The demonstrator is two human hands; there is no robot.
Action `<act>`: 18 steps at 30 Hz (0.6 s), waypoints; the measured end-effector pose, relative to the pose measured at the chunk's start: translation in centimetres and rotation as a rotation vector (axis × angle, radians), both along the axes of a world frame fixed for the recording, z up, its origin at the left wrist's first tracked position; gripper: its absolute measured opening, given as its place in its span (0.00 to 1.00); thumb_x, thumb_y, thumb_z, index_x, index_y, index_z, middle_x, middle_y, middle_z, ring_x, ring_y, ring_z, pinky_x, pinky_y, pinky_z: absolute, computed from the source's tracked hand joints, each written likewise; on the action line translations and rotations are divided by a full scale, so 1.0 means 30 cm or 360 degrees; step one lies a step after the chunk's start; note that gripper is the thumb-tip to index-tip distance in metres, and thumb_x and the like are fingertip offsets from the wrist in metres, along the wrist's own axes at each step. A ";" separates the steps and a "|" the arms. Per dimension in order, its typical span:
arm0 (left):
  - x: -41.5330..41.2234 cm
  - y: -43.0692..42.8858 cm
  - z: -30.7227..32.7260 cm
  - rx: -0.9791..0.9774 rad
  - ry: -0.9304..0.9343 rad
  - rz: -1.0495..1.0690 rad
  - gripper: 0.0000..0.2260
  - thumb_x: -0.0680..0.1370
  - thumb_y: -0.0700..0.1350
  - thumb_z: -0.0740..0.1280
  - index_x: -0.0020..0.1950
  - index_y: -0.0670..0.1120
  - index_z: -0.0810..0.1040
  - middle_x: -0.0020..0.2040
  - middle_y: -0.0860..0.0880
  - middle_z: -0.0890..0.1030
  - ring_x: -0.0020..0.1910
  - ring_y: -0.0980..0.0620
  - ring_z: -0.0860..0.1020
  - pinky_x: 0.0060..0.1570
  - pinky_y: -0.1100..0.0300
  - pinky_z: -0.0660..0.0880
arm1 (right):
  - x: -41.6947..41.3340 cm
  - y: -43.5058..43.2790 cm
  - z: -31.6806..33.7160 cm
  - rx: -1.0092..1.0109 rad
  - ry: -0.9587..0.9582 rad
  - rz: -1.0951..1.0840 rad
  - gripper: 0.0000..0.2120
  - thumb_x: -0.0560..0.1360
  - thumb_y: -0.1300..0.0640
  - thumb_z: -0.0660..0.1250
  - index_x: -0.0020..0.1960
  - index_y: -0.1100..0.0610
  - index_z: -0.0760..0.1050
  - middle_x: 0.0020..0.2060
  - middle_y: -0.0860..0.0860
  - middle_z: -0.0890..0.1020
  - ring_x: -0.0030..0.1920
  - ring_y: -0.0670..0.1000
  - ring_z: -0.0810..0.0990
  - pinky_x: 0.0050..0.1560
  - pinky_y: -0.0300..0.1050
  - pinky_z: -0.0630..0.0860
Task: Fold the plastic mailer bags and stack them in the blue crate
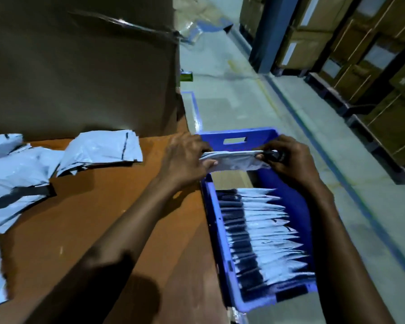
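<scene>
Spanning the left, the smooth brown surface (108, 206) ends alongside the blue plastic crate (212, 206). Glossy folded bags (267, 230) fill its near part, the far end open. Above there, left hand (185, 157) and right hand (290, 157) pinch the ends of a folded mailer (234, 161).

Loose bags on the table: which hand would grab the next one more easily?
Probably the left hand: it is nearer the loose bags on the table; the right hand is over the blue crate. Both grip a folded bag.

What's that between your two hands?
Head view: a folded mailer bag, gripped at each end by left hand and right hand, over the blue crate.
</scene>
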State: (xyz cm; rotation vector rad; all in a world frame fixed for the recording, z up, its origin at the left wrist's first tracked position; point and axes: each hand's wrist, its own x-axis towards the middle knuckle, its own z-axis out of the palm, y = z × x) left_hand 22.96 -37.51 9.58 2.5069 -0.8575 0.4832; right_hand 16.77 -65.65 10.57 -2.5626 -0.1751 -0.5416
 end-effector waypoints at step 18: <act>0.203 -0.538 -0.440 0.0977 0.0843 0.0321 0.12 0.78 0.42 0.68 0.62 0.47 0.77 0.62 0.44 0.80 0.64 0.41 0.77 0.63 0.49 0.71 | 0.219 -0.231 -0.512 -0.0319 0.0919 -0.0213 0.12 0.75 0.59 0.72 0.58 0.57 0.84 0.52 0.63 0.84 0.55 0.67 0.82 0.50 0.56 0.78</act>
